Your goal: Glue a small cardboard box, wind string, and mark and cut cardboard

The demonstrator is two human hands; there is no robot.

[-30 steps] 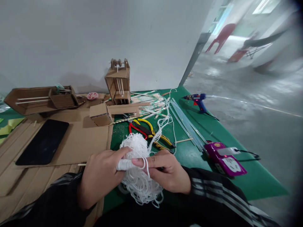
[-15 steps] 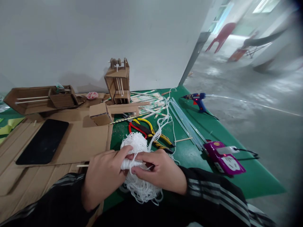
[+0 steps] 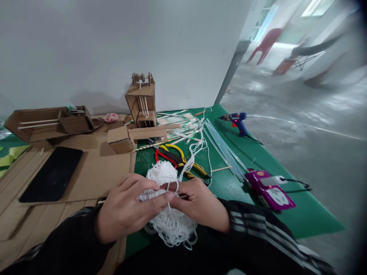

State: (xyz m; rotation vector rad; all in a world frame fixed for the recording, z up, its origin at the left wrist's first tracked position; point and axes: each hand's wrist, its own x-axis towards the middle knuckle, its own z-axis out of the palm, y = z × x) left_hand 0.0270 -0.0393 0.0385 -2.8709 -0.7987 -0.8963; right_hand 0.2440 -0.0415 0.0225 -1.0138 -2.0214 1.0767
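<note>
Left hand (image 3: 129, 210): fingers bent round a wound length of white cord (image 3: 173, 229), gripping it, with the thumb reaching right to the other hand.
Right hand (image 3: 197, 202): fingers drawn together on the same cord, a strand looping over by the index finger; what sits deepest in this grip is hidden.
White cord: a loose, tangled heap at the near side, partly behind both hands; more strands trail far and right across the green worktop (image 3: 301, 217).
Long cardboard box (image 3: 31, 131): far left, open towards the near side; two pale rods run lengthwise inside, and the compartment at its right end holds short sticks and a greenish scrap.
Tall cardboard box (image 3: 145, 91): far middle, upright with an open front; thin white rods stand inside above a small lower compartment, whose contents are too dark to tell, and a roller assembly sits on top.
Small cardboard box (image 3: 120, 140): just near of the tall one, its inside not visible, a flat cardboard strip beside it to the right.
Pliers (image 3: 183, 162): red and yellow handles, just beyond the cord heap.
Wrapped sticks (image 3: 182, 126): spread far, right of the tall box.
Right side: clear glue sticks (image 3: 223, 149), blue glue gun (image 3: 240, 123) farther off, purple power strip (image 3: 269, 191) nearer, a white plug in it.
Left side: black tablet (image 3: 51, 173) lying on cardboard sheets (image 3: 106, 168).
</note>
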